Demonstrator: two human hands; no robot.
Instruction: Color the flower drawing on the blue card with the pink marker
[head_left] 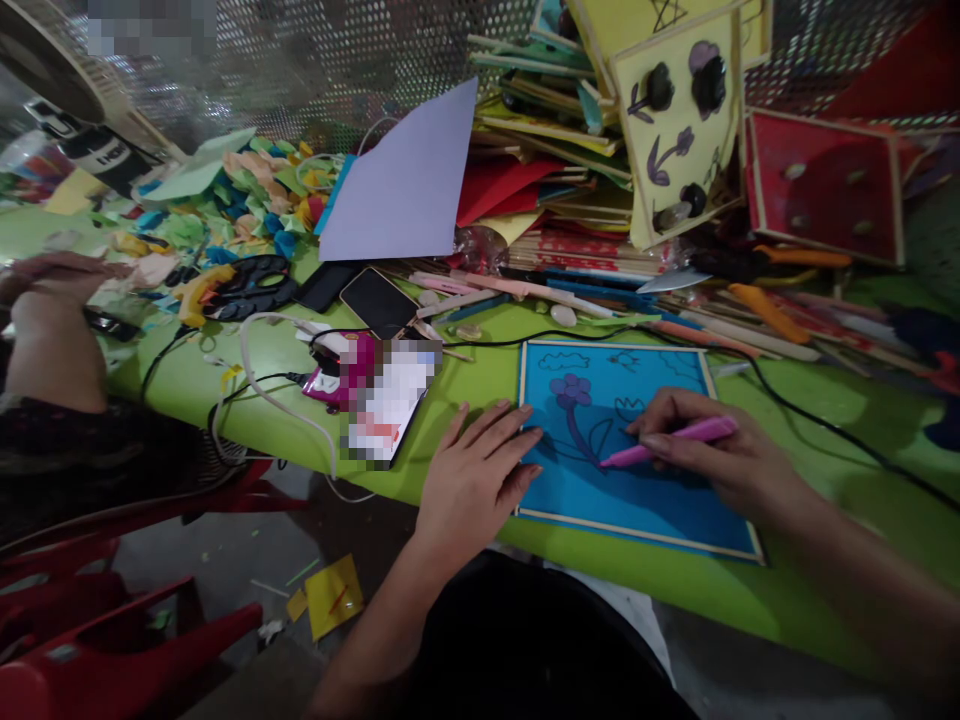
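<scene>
A blue sheet framed with thin wooden sticks (pixel 645 510) lies on the green table in front of me. On it are a purple-coloured flower (pixel 574 392) and black outlines of clouds, a leaf and a tulip shape. My right hand (pixel 694 440) grips a pink marker (pixel 667 442), its tip touching the sheet at the foot of the flower's stem. Flat, with fingers spread, my left hand (pixel 480 470) rests across the sheet's left edge. Just left of that hand lies a phone with a lit, blurred screen (pixel 394 405).
A black cable (pixel 780 395) runs behind and right of the sheet. Markers, sticks and scissors (pixel 255 288) crowd the table's back, below stacked framed pictures (pixel 682 130). Paper scraps (pixel 262 190) pile up at left, near another person's arm (pixel 56 345). Red chairs (pixel 127 640) stand below.
</scene>
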